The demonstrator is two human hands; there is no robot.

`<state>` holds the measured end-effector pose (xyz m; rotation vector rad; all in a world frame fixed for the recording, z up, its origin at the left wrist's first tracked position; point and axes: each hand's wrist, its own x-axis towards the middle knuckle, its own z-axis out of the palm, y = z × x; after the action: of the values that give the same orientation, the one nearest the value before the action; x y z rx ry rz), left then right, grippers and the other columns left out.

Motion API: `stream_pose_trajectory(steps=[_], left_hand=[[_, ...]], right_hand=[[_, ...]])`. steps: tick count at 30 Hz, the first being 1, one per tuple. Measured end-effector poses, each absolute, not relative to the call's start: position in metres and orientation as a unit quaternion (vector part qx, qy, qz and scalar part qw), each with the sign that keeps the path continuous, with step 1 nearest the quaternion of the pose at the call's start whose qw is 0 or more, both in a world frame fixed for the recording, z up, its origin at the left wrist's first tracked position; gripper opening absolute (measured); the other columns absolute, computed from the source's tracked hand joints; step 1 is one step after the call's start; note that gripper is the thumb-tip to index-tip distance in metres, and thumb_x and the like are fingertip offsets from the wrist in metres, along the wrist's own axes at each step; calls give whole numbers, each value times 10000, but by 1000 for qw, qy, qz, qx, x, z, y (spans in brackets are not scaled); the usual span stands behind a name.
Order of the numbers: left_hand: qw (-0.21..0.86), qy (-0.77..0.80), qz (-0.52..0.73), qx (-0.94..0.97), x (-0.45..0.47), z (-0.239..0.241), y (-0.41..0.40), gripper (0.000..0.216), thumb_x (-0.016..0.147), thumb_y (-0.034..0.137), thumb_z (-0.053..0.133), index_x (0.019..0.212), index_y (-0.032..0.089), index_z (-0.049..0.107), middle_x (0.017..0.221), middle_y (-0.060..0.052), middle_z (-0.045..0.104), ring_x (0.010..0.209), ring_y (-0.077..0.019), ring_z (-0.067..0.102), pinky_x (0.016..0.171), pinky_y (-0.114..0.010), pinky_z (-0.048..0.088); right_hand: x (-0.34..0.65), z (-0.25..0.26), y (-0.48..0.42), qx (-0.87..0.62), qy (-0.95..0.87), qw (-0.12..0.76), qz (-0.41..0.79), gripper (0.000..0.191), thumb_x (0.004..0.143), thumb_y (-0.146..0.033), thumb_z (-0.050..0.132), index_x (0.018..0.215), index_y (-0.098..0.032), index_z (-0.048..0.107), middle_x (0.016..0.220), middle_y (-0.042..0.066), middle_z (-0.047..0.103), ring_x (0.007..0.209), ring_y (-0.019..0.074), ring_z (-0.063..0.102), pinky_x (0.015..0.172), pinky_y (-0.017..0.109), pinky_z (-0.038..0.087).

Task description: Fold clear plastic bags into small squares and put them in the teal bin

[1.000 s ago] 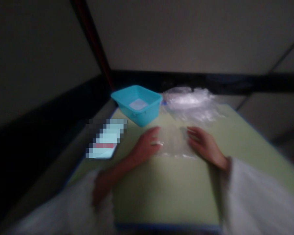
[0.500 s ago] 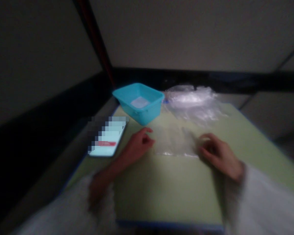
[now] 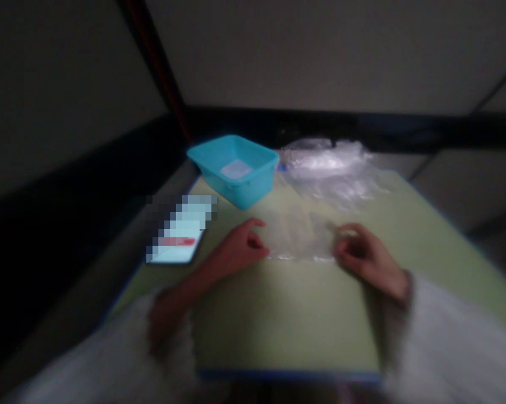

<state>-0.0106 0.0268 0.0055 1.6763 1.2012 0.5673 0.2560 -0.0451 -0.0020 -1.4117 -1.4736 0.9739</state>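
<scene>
Head view: a dim grey wall (image 3: 312,62) rises beyond the left hand (image 3: 261,238) and the right hand (image 3: 339,238), with a dark band along its lower part. Under both hands spreads a pale green bench (image 3: 286,314), edged in blue — its near edge lies on the wearer's side of them. Fluffy white sleeves cover the forearms, the left sleeve (image 3: 122,342) leaving the wrist bare. Past the hands, more to the right hand's side, sits a loose, shiny heap of clear plastic (image 3: 329,165), its nearer part spread thin over the bench. Beyond the left hand stands a turquoise plastic basket (image 3: 253,188), just beside the heap. To the left of the left hand lies a phone (image 3: 179,252), screen lit, partly pixelated, with a red bar across it.

The hands are well apart, both curled. The left has its thumb and forefinger parted at the left edge of a clear plastic sheet (image 3: 297,238); the right curls at the opposite edge, and blur hides whether it pinches the film. This sheet lies flat on the bench between them. Smallest is a white piece (image 3: 236,168), inside the basket.
</scene>
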Motion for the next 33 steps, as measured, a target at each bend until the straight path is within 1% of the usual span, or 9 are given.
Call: stream_pose_trajectory(steps=[5,10,21,24,27,29,30,31,33], left_hand=[[480,495,227,688,-11,5,28,511,589,195,672,1071,147,508,610,37,592,578,-145,569,539,-234,410],[476,496,223,692,-11,7,28,520,592,195,683,1082,152,515,613,37,599,582,-149,584,535,-231,409],[476,493,208,698,-12,6,28,607,600,188,674,1173,141,477,631,38,598,589,-139,563,543,-226,401],[464,487,205,711,-13,5,29,628,614,192,669,1207,145,467,631,38,593,590,-141,563,545,-227,399],[376,503,213,749,-12,6,27,601,662,238,660,1226,147,474,631,36,568,592,-146,549,562,-244,405],[278,516,234,775,-8,7,23,546,703,278,643,1210,138,498,710,5,576,655,-164,556,625,-279,439],[234,510,248,790,-6,8,20,512,725,289,628,1196,128,512,791,-26,592,727,-183,570,685,-305,458],[201,492,259,807,-3,7,16,484,747,295,612,1187,118,521,899,-64,604,829,-207,579,765,-336,466],[169,426,264,849,4,6,9,460,790,301,576,1203,104,519,1141,-133,574,1069,-255,537,935,-384,424]], right_hand=[[255,-1,-47,-565,-592,419,393,442,630,-309,641,1012,-221,437,651,-27,570,578,148,553,469,260,410],[254,-5,-49,-564,-608,412,378,427,662,-297,638,1037,-218,448,652,-32,565,578,143,547,533,279,447],[259,-7,-47,-558,-646,371,365,448,731,-354,581,1110,-197,403,650,-32,544,541,133,488,479,260,390],[259,-6,-48,-564,-671,352,329,429,756,-343,560,1128,-197,405,627,-44,526,526,135,483,481,264,393],[259,-1,-49,-580,-703,341,228,344,779,-336,548,1079,-197,454,606,-40,511,511,144,487,500,286,408],[256,3,-50,-573,-735,341,126,274,811,-348,525,1033,-189,501,698,19,576,611,181,555,591,336,452],[254,5,-51,-561,-753,334,82,270,832,-357,509,1036,-180,520,794,65,615,713,212,592,668,374,470],[251,6,-51,-546,-773,321,50,299,853,-369,494,1069,-166,531,917,111,635,839,247,606,758,418,470],[243,6,-52,-517,-810,277,21,424,884,-407,473,1210,-138,498,1178,174,588,1088,299,552,937,496,406]])
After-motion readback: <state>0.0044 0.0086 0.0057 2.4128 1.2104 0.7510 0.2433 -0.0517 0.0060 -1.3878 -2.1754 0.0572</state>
